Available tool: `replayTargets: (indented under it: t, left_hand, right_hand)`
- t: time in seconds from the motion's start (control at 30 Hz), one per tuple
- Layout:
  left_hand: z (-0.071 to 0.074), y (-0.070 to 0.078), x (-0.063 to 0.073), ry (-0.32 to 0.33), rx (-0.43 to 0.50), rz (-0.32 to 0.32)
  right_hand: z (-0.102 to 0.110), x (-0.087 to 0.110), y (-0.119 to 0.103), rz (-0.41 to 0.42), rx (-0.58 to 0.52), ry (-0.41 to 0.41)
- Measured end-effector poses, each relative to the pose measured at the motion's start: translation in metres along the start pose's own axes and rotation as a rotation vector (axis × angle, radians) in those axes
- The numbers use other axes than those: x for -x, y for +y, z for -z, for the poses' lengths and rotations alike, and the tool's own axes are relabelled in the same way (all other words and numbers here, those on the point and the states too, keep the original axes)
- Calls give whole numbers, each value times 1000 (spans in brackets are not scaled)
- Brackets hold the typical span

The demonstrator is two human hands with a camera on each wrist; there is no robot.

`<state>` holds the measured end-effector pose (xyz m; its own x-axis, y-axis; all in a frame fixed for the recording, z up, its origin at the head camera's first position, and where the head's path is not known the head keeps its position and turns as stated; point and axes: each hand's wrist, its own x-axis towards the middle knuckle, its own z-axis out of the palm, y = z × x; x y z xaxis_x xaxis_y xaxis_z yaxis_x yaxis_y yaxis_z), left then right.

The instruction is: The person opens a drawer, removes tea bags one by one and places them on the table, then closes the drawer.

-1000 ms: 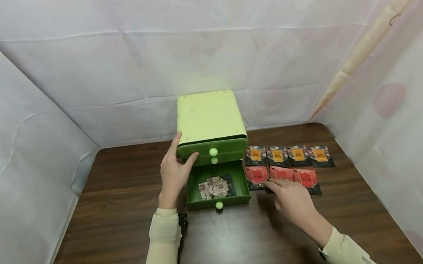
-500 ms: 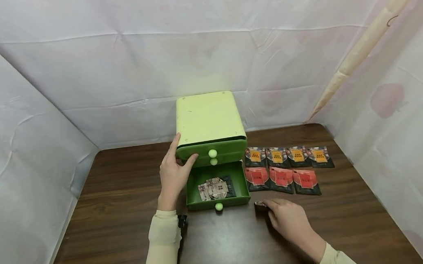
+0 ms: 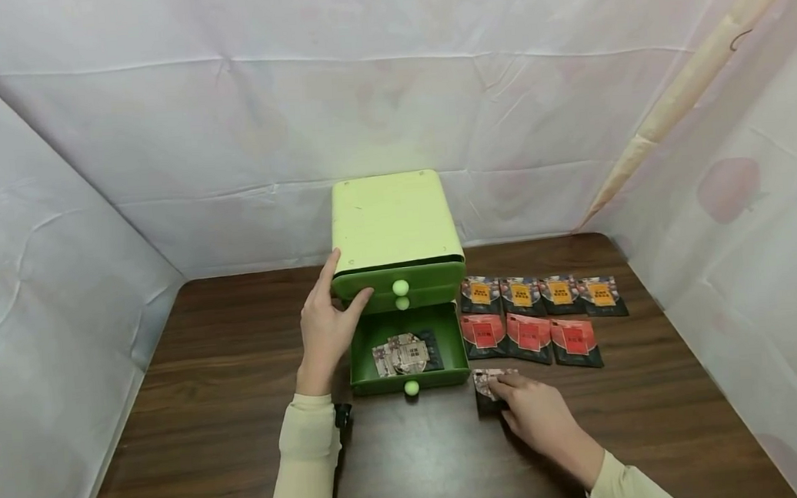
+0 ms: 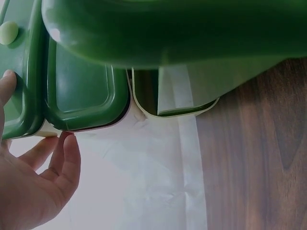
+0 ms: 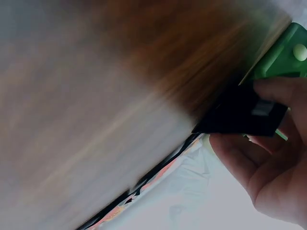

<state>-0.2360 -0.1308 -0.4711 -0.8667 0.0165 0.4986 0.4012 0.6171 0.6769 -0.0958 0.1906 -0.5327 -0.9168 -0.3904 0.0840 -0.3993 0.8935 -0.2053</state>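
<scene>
My left hand holds the front left corner of a small green drawer cabinet, thumb on the upper drawer front and bent fingers along the side. Its bottom drawer is pulled out, with several brown-and-black sachets inside. My right hand pinches another such sachet between thumb and fingers, low over the table to the right of the drawer's front. The right wrist view shows this sachet's dark back. In the left wrist view, the fingertips are at the cabinet's side edge.
To the cabinet's right lie a row of several orange-labelled black sachets and, nearer, three red-and-black sachets. The dark wooden table is enclosed by pale fabric walls. Light green knobs stick out from the drawers.
My right hand has drawn a brown-and-black sachet from beside the red ones toward the near side, and its printed face now shows more. My left hand has stayed on the cabinet.
</scene>
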Motion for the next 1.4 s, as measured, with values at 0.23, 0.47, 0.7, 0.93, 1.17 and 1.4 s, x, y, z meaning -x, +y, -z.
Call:
replayTargets:
  t: [0.23, 0.47, 0.7, 0.93, 1.17, 1.4]
  left_hand:
    - [-1, -1, -1, 5, -3, -7]
    - [-1, 0, -1, 12, 6, -15]
    - [0, -1, -1, 7, 15, 2]
    - [-1, -2, -1, 7, 11, -2]
    - [0, 0, -1, 3, 6, 11]
    - [0, 1, -1, -4, 14, 22]
  right_hand:
    - [-3, -3, 7, 24, 8, -48]
    - [-1, -3, 7, 33, -36, -100]
    - [1, -3, 7, 28, -67, -118]
    - [5, -3, 5, 50, -37, -90]
    - [17, -9, 3, 103, 12, 66]
    - [32, -22, -2, 171, -16, 193]
